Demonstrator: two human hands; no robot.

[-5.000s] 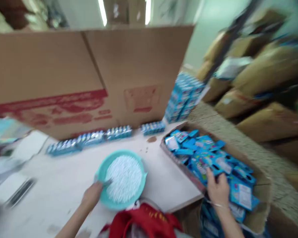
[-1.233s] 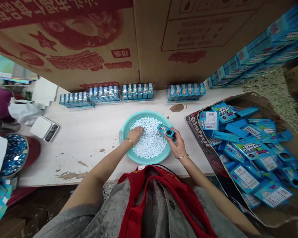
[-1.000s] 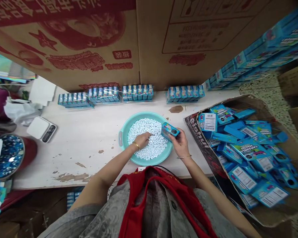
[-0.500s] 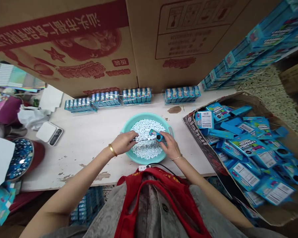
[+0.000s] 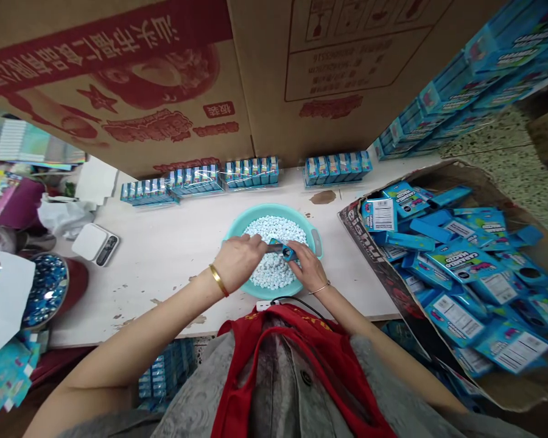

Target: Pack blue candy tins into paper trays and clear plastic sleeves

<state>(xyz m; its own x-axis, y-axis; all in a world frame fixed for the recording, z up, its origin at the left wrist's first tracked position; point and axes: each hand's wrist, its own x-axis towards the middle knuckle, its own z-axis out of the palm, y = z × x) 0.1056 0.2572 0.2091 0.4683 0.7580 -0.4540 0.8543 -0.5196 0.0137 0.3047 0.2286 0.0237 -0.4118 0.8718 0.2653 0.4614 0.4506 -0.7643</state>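
Note:
A teal basin [image 5: 318, 234] full of small white pellets [image 5: 274, 226] sits on the white table in front of me. Both my hands meet over it. My right hand [image 5: 305, 267] grips a small blue box [image 5: 287, 249], held over the pellets. My left hand [image 5: 240, 260], with a gold bangle on the wrist, is closed at the box's left end; what its fingers pinch is hidden. A large open carton [image 5: 484, 182] at my right is heaped with several more blue boxes [image 5: 456, 258].
Rows of wrapped blue packs [image 5: 251, 171] line the table's back edge under a tall brown cardboard wall [image 5: 173, 79]. A white scale [image 5: 95, 243] and a bowl of blue beads [image 5: 45, 289] sit at left. Stacked blue packs [image 5: 461, 79] rise at the far right.
My right hand brought a blue box from the carton over the basin. My left hand left the pellets, closed, and moved right to meet the box's end.

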